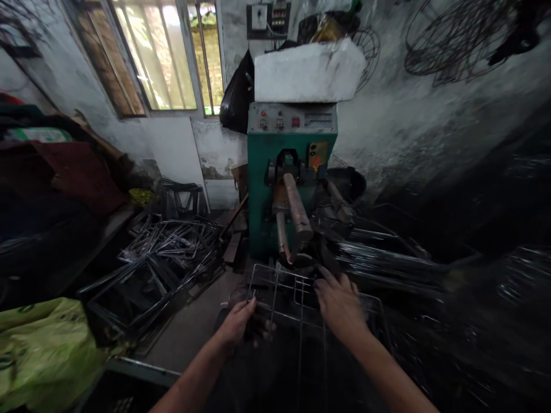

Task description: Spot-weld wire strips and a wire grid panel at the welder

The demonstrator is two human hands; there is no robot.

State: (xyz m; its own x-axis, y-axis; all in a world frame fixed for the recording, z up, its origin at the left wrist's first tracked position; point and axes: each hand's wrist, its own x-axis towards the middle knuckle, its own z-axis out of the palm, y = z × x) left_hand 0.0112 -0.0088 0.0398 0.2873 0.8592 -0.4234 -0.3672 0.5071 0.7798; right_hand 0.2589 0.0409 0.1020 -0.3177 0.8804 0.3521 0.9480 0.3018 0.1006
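Note:
I hold a wire grid frame (286, 292) flat in front of a green welding machine (290, 172). My left hand (239, 324) grips the frame's left edge, fingers curled round the wire. My right hand (340, 301) lies on the frame's right part with fingers bent over the wires, close under the machine's two copper electrode arms (297, 209). The frame's far edge sits just below the lower electrode tip.
A heap of finished wire frames (167, 252) lies on the floor at left. More wire stock (383, 252) is stacked at right. A white block (307, 71) sits atop the machine. A green sack (38, 344) lies at lower left, and a window (163, 54) is behind.

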